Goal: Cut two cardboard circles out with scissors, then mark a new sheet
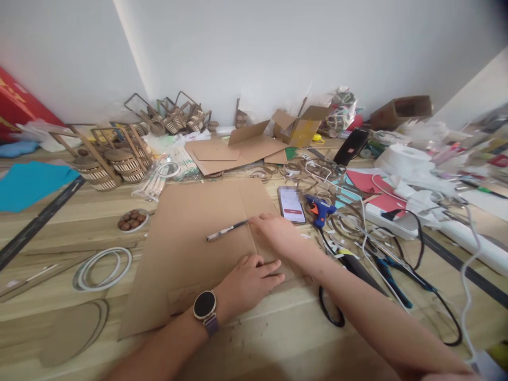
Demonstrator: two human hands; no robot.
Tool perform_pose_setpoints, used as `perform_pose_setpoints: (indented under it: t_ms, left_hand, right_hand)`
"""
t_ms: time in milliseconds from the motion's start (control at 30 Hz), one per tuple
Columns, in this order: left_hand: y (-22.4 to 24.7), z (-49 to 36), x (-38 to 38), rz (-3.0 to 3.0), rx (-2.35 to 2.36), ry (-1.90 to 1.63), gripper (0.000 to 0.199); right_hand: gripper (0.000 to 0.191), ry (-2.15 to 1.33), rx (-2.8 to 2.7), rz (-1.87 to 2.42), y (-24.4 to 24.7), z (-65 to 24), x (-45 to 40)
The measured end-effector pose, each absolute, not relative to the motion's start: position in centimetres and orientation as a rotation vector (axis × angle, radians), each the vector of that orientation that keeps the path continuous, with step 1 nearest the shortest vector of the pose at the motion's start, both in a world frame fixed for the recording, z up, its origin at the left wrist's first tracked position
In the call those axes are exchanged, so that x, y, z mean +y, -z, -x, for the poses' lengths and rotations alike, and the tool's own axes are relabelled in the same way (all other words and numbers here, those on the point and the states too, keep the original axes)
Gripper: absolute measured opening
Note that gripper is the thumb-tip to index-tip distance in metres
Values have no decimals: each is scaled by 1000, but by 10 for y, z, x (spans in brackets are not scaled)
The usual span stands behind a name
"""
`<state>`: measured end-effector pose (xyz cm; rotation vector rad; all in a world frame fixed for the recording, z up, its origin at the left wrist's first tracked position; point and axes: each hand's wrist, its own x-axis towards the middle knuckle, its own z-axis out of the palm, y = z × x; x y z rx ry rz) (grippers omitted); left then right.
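A large brown cardboard sheet (190,227) lies flat in front of me, with a crease running near its right side. My left hand (252,280), wearing a round dark watch (205,305) on its wrist, rests palm down on the sheet's lower right part with its fingers spread. Just beyond it, my right hand (273,233) lies across the creased strip, fingers stretched left and fingertips partly out of sight. A clear-barrelled pen with a black end (224,232) lies on the cardboard, its black end close to my right fingertips. I see no object held in either hand.
Right of the sheet are a phone (291,205), a blue glue gun (320,210), cords and pliers (392,280). On the left are a bowl of brown balls (133,220), white rings (102,269) and cardboard ovals (71,330). Small baskets (127,159) and an open box (304,127) stand behind.
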<state>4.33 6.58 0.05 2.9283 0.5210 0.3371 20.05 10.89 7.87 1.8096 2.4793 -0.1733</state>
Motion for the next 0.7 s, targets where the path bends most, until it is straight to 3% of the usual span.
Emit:
perform_pose_setpoints:
  t_ms: [267,400,567,700]
  left_hand:
    - [1,-45,66,-2947,548,-384,33]
    - [2,-44,67,-2940,549,-403,33]
    - [6,-43,67,-2941,519,-426,34]
    - [7,-44,67,-2940,526,-427,33]
  right_hand:
    - [25,116,2539,-1712,-55,-171,140]
    - [24,131,2548,-1969,-52,-197,122]
    - [7,280,2738,-2395,-52,-239,89]
    - [16,561,3026,-2664,-66,-265,64]
